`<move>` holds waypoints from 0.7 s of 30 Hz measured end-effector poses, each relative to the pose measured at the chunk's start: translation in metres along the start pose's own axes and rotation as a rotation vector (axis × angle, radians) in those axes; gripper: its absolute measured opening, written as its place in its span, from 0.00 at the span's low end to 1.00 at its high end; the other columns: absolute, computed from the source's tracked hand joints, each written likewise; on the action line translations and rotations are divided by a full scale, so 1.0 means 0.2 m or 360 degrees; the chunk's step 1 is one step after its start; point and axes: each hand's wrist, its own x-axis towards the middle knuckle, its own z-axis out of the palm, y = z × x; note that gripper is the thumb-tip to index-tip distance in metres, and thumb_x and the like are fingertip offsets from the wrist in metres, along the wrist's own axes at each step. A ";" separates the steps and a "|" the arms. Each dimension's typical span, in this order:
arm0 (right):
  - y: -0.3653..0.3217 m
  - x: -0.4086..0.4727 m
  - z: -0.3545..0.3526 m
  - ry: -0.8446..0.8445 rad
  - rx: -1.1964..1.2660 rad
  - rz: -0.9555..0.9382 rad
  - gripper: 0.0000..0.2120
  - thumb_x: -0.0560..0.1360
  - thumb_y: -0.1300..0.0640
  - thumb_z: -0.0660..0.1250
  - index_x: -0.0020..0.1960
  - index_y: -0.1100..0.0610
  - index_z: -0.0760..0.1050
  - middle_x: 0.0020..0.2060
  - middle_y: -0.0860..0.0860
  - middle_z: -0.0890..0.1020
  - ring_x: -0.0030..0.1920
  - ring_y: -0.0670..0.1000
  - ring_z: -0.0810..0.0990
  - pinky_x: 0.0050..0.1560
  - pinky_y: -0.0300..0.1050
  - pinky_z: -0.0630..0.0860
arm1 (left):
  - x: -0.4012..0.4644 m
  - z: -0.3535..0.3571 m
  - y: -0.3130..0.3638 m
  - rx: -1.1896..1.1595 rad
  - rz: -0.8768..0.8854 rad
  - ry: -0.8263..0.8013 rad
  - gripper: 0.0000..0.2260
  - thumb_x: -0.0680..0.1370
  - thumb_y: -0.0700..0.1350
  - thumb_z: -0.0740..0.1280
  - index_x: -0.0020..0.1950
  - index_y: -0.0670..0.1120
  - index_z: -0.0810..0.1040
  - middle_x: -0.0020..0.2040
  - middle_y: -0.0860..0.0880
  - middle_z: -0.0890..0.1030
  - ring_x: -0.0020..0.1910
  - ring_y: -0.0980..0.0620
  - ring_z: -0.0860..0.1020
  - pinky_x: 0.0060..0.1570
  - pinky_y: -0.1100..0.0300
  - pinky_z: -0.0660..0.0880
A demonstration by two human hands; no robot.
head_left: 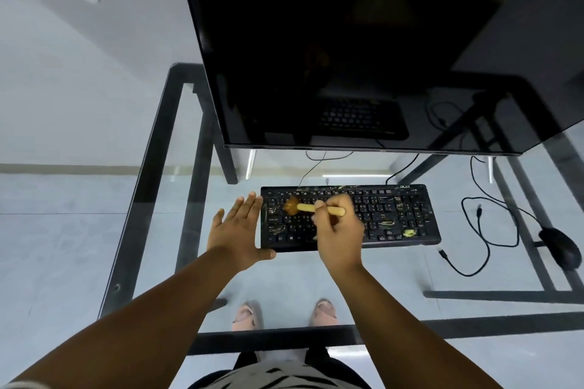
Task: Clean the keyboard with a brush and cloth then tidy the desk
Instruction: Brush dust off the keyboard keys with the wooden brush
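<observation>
Two hands are at work over the keyboard [350,217]. The right hand [338,230] grips a brush [311,208] by its pale handle, bristles pointing toward the left hand [235,230], which lies flat with fingers spread against the keyboard's near-left corner, holding nothing. Brushing looks under way, not finished: yellowish specks and smears show on keys beyond the right hand's knuckles and off to its right. No cloth is in view (so wiping and tidying seem still ahead). Right of the right hand, a mouse [561,246] and loose cable [483,230] lie on the glass desk [151,199]; a dark monitor [347,57] looms beyond both hands, not blocking the strokes.
</observation>
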 end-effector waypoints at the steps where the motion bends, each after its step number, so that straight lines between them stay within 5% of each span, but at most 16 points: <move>1: 0.00 0.00 0.01 -0.0145 0.0058 0.0022 0.07 0.78 0.53 0.66 0.42 0.50 0.70 0.30 0.53 0.82 0.31 0.56 0.80 0.30 0.52 0.75 | 0.00 0.00 0.00 -0.0002 -0.0002 0.0006 0.51 0.71 0.70 0.66 0.79 0.52 0.36 0.80 0.53 0.38 0.79 0.52 0.40 0.76 0.46 0.44; 4: 0.02 -0.03 0.01 -0.0286 -0.0175 -0.0024 0.07 0.78 0.52 0.66 0.43 0.52 0.71 0.29 0.51 0.81 0.29 0.54 0.79 0.28 0.52 0.74 | 0.00 0.01 0.00 -0.0018 -0.0008 0.0010 0.51 0.71 0.69 0.66 0.79 0.52 0.36 0.80 0.53 0.38 0.79 0.52 0.40 0.77 0.46 0.45; 8: 0.04 -0.02 -0.05 0.0156 -0.0200 -0.0038 0.07 0.79 0.56 0.65 0.42 0.53 0.69 0.25 0.48 0.76 0.23 0.46 0.71 0.24 0.43 0.67 | -0.01 0.01 0.00 0.0008 -0.0006 0.0018 0.51 0.72 0.69 0.66 0.79 0.51 0.36 0.80 0.53 0.38 0.79 0.52 0.40 0.76 0.47 0.44; 13: 0.05 -0.03 -0.09 -0.0197 -0.0026 0.0072 0.06 0.78 0.56 0.67 0.44 0.52 0.71 0.30 0.52 0.81 0.29 0.52 0.79 0.28 0.49 0.73 | -0.02 0.02 0.02 -0.0040 -0.0010 0.0055 0.51 0.71 0.68 0.66 0.80 0.50 0.38 0.80 0.52 0.39 0.79 0.52 0.41 0.76 0.48 0.45; 17: 0.07 -0.02 -0.13 0.0166 -0.0196 0.0050 0.06 0.79 0.56 0.64 0.45 0.49 0.69 0.28 0.46 0.77 0.26 0.47 0.73 0.26 0.43 0.66 | -0.02 0.04 0.05 -0.0071 -0.0002 0.0086 0.50 0.71 0.67 0.66 0.80 0.49 0.39 0.80 0.53 0.40 0.79 0.52 0.41 0.77 0.48 0.45; 21: 0.07 -0.01 -0.16 -0.0168 0.0074 0.0129 0.06 0.78 0.57 0.66 0.44 0.52 0.71 0.34 0.55 0.82 0.32 0.51 0.81 0.31 0.48 0.75 | -0.02 0.04 0.07 -0.0083 -0.0022 0.0108 0.49 0.71 0.67 0.66 0.80 0.49 0.40 0.80 0.52 0.41 0.79 0.52 0.42 0.77 0.48 0.45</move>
